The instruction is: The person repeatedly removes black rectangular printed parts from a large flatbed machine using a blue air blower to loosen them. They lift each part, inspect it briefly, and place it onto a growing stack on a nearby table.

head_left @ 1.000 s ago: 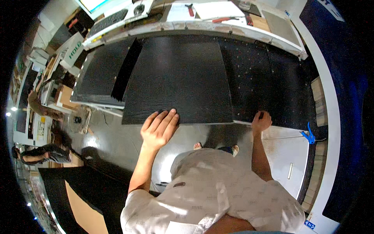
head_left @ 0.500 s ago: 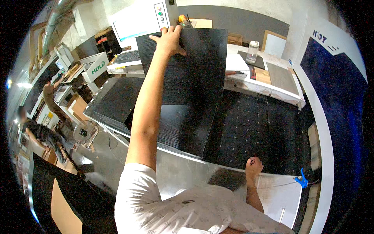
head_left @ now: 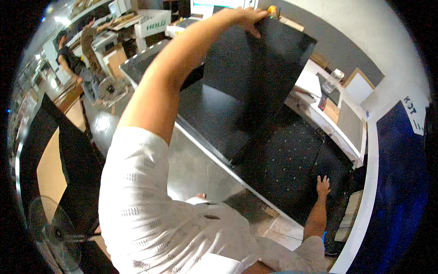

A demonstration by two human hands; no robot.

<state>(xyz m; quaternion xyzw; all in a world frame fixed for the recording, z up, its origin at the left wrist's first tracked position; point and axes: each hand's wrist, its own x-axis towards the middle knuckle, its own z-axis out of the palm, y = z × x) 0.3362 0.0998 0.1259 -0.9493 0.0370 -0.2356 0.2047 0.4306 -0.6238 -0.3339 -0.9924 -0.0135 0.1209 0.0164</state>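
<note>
A large black panel (head_left: 278,59) with a faint wood-like grain stands tilted up at the far side of the work surface. My left hand (head_left: 250,20) grips its top edge, the thumb pressed on the near face and the fingers going over the edge. Below the raised panel lies another black board (head_left: 212,107) with a glossy face. On the right, my right hand (head_left: 323,186) is open with fingers spread, over the black table bed (head_left: 292,160) dotted with small pale points; whether it touches the bed I cannot tell.
Behind the bed, a white-edged desk (head_left: 340,121) holds a clear bottle (head_left: 333,80). A blue and white machine (head_left: 397,173) borders the right. At lower left are a fan (head_left: 57,233) and leaning dark boards (head_left: 75,150). Two people (head_left: 75,64) stand at far left.
The view has swung, and my left arm reaches farther right and up with the panel, now more tilted. My right hand has moved from closed near the bed's front edge to open over it.
</note>
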